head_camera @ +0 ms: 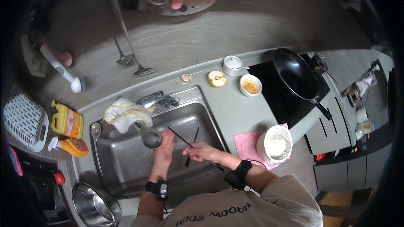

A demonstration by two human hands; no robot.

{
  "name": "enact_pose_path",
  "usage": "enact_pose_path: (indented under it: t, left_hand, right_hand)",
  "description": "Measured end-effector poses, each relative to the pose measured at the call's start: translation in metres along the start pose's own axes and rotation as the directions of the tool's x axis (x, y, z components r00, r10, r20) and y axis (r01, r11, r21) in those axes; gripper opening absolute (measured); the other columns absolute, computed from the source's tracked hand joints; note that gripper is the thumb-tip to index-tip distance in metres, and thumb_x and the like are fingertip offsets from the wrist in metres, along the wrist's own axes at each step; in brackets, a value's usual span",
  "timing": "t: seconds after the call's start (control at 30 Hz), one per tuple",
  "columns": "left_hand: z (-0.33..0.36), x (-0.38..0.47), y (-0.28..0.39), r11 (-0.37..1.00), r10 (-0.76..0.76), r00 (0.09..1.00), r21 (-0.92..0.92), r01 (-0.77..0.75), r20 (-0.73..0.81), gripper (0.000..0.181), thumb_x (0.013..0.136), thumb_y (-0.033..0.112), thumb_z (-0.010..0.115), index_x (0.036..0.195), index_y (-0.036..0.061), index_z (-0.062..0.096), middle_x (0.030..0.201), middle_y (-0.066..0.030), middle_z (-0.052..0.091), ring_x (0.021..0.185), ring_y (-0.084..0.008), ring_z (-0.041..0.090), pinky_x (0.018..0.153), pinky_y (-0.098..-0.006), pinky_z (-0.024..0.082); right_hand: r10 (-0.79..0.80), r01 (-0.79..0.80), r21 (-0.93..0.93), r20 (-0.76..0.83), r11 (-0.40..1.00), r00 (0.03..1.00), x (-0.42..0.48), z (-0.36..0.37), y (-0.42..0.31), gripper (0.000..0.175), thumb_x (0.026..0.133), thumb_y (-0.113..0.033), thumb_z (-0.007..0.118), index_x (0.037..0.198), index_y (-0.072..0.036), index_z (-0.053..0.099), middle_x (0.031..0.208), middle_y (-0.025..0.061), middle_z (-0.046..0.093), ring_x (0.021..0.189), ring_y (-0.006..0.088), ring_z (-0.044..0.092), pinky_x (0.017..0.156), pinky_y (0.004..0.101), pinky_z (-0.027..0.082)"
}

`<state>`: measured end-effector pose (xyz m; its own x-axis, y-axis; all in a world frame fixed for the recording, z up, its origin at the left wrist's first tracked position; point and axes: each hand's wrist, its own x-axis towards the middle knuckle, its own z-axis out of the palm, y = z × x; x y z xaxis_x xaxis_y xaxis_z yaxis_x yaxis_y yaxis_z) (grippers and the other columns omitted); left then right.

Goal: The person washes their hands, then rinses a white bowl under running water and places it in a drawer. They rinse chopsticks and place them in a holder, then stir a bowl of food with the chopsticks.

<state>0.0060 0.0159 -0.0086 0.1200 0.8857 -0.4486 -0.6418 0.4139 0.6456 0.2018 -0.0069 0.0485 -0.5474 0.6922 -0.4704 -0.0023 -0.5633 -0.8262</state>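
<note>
My left hand (165, 146) is over the steel sink (123, 167), palm up with its fingers extended, beside the head of the faucet (150, 137). It holds nothing. Over the sink's right side, my right hand (199, 151) grips dark chopsticks (178, 135); two dark sticks cross there, one angled from upper left to lower right, the other steeper. Whether both are gripped equally is hidden by the fingers. A white cloth with yellow edging (126, 113) drapes over the faucet's base.
Right of the sink, a white tub (274, 143) stands on a pink cloth (244, 145). Behind are a small bowl (250, 85), a lidded jar (232, 65), a cut apple (216, 79) and garlic (185, 78). A black wok (295, 75) rests on the cooktop; a steel bowl (94, 205) sits lower left.
</note>
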Motion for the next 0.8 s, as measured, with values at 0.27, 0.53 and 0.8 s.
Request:
enact_pose_path:
  t: [0.27, 0.53, 0.8]
  left_hand:
    - [-0.03, -0.01, -0.008, -0.643, 0.033, 0.955, 0.737, -0.206, 0.296, 0.058, 0.076, 0.031, 0.07, 0.129, 0.0163, 0.054, 0.145, -0.0121, 0.034, 0.135, -0.0303, 0.03, 0.107, -0.0459, 0.029]
    - [0.06, 0.048, -0.055, 0.148, 0.023, 0.919, 0.908, -0.392, 0.393, 0.052, 0.085, 0.028, 0.065, 0.131, 0.0091, 0.049, 0.129, -0.0132, 0.052, 0.111, -0.0275, 0.056, 0.087, -0.0411, 0.048]
    - [0.242, 0.092, -0.105, 0.844, -0.326, 0.897, 0.519, 0.134, 0.3, 0.069, 0.095, 0.038, 0.051, 0.146, 0.0115, 0.014, 0.128, -0.0213, 0.048, 0.108, -0.0301, 0.059, 0.087, -0.0407, 0.051]
  right_hand:
    - [0.327, -0.319, 0.144, -0.042, 0.937, 0.944, -0.049, -0.019, 0.044, 0.037, 0.1, -0.032, 0.04, 0.118, -0.001, 0.05, 0.071, 0.0102, 0.061, 0.043, 0.0091, 0.047, 0.038, 0.0218, 0.036]
    - [0.0, -0.001, 0.081, 0.01, 0.997, 1.0, -0.179, -0.032, -0.043, 0.043, 0.099, -0.037, 0.042, 0.122, -0.001, 0.052, 0.068, 0.0056, 0.059, 0.046, 0.0063, 0.046, 0.041, 0.0195, 0.034]
    - [-0.193, 0.255, 0.221, -0.265, 0.942, 0.945, -0.335, -0.124, -0.025, 0.033, 0.1, -0.021, 0.042, 0.116, 0.004, 0.055, 0.06, -0.0017, 0.041, 0.049, 0.006, 0.032, 0.047, 0.0213, 0.025]
